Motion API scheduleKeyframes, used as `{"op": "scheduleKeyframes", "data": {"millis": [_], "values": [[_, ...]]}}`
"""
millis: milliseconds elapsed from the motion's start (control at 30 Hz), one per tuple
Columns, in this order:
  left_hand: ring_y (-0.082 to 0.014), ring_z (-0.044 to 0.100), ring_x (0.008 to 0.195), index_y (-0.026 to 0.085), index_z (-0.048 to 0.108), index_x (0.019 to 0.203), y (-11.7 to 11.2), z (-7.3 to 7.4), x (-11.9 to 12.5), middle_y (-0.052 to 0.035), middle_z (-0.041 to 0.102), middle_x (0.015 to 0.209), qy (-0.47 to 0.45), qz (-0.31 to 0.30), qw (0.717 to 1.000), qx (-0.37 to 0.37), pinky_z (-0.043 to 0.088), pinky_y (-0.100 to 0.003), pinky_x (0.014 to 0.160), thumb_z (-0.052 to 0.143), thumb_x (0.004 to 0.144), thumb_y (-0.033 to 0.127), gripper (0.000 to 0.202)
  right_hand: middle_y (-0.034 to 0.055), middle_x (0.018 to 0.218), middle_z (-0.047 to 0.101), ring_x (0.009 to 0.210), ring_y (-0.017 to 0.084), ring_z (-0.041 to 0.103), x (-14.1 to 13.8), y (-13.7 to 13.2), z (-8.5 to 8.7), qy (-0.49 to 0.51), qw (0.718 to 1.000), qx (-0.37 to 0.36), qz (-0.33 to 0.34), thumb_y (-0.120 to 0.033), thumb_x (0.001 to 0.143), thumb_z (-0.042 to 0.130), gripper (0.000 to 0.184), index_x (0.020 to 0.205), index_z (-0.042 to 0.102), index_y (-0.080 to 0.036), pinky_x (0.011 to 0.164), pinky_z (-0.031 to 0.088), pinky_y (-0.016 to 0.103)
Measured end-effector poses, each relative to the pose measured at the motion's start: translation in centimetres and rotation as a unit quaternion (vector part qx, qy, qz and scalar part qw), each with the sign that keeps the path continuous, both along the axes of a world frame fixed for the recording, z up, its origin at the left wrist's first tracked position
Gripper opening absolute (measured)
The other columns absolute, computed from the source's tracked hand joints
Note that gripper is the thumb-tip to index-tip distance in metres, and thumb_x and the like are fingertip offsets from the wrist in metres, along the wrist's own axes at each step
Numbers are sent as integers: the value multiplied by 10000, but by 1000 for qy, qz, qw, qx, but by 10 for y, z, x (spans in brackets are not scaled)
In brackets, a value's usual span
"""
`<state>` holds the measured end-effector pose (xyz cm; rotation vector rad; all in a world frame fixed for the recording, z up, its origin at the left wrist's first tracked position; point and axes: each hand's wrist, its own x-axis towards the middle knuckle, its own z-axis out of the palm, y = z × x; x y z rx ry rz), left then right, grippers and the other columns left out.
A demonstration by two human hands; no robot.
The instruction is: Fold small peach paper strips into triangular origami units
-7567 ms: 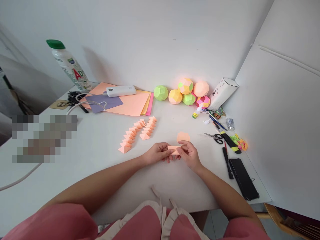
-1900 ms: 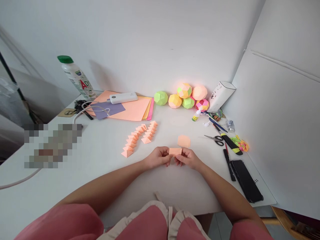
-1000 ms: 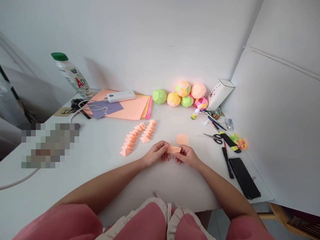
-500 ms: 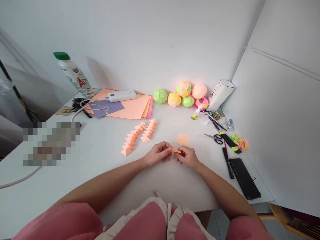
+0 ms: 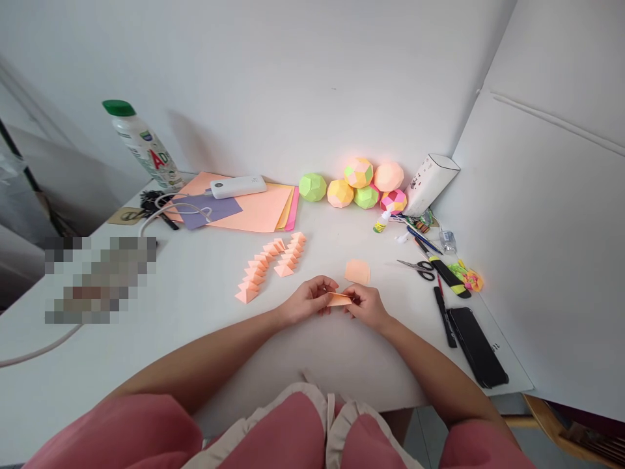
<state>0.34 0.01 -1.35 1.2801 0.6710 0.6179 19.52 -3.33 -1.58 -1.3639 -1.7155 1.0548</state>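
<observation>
Head camera, from the left: large orange sheets (image 5: 263, 212) lie at the back of the tabletop (image 5: 195, 286), uncut as far as they show. In front of them, a longer row of folded pieces (image 5: 256, 268) and a shorter row (image 5: 291, 254) beside it look done, each creased into a peaked shape. The left hand (image 5: 312, 300) has its fingers closed on one end of a small orange paper piece (image 5: 338, 299), which lies between the two hands above the tabletop near its front edge. This one seems part-way through folding. Just beyond it, flat orange pieces (image 5: 358, 271) lie uncreased and appear left to fold; their number is unclear. The right hand (image 5: 367, 306) pinches the other end of the paper piece between its fingers. Behind, faceted paper balls (image 5: 359, 172) look complete. Farther right, the scissors (image 5: 417, 267) lie unused.
</observation>
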Motion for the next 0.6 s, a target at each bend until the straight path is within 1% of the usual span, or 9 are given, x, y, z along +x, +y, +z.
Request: {"op": "scheduleKeyframes", "data": {"millis": [67, 133, 200, 267, 333, 433, 500, 567, 600], "values": [[-100, 531, 556, 168, 492, 978, 0, -1, 1, 6, 578, 692, 15, 6, 1000, -3, 412, -222, 513, 570, 776, 354, 285, 1, 654, 591, 486, 114, 557, 0, 0, 1, -12, 1000, 7, -2, -183, 709, 555, 30, 732, 576, -182, 407, 472, 233], [-102, 518, 538, 161, 502, 979, -1, -2, 2, 23, 552, 615, 26, 16, 1000, -4, 401, -218, 502, 552, 789, 368, 286, 14, 694, 614, 492, 110, 544, 0, 1, 0, -20, 1000, 17, -2, -210, 741, 545, 69, 793, 579, -182, 413, 461, 232], [-104, 517, 531, 153, 506, 971, -1, -2, 3, 24, 548, 601, 30, 27, 999, -5, 402, -221, 496, 535, 798, 394, 298, 41, 817, 639, 560, 120, 568, 0, 1, -3, -12, 999, 32, 1, -225, 764, 542, 216, 977, 543, -191, 437, 461, 228], [-106, 520, 524, 148, 499, 956, 0, -2, 4, 25, 547, 602, 26, 41, 999, -9, 406, -225, 489, 542, 792, 412, 314, 75, 990, 617, 609, 112, 577, 1, 2, -6, 5, 997, 78, 5, -201, 761, 552, 431, 1168, 412, -216, 467, 463, 223], [-105, 522, 515, 149, 491, 945, 0, -2, 4, 28, 546, 608, 20, 53, 998, -13, 407, -226, 481, 550, 785, 420, 320, 104, 1110, 560, 655, 109, 584, 2, 4, -9, 3, 991, 134, 24, -151, 758, 534, 495, 1213, 358, -237, 476, 452, 213], [-101, 528, 507, 151, 487, 935, 0, -3, 5, 24, 555, 638, 13, 69, 997, -11, 414, -228, 474, 556, 782, 422, 320, 125, 1207, 479, 709, 121, 572, 5, 6, -10, -31, 974, 208, 79, -127, 750, 548, 418, 1140, 451, -243, 469, 459, 217], [-97, 530, 504, 150, 491, 924, 1, -4, 5, 17, 566, 661, 13, 77, 997, -9, 423, -231, 475, 562, 777, 426, 320, 130, 1228, 454, 695, 122, 551, 6, 7, -10, -55, 963, 243, 105, -154, 762, 576, 271, 1021, 544, -228, 494, 484, 243], [-95, 532, 504, 152, 494, 913, 1, -3, 5, 11, 580, 682, 12, 84, 996, -13, 429, -232, 473, 576, 765, 436, 330, 126, 1194, 470, 651, 112, 529, 6, 8, -10, -67, 955, 267, 112, -201, 789, 584, 114, 901, 606, -210, 541, 504, 278], [-95, 532, 501, 153, 495, 909, 1, -3, 5, 10, 586, 685, 10, 86, 996, -15, 430, -232, 471, 584, 757, 443, 339, 122, 1161, 487, 627, 105, 521, 6, 9, -10, -67, 953, 275, 111, -224, 802, 581, 74, 859, 624, -203, 560, 507, 290]]}}
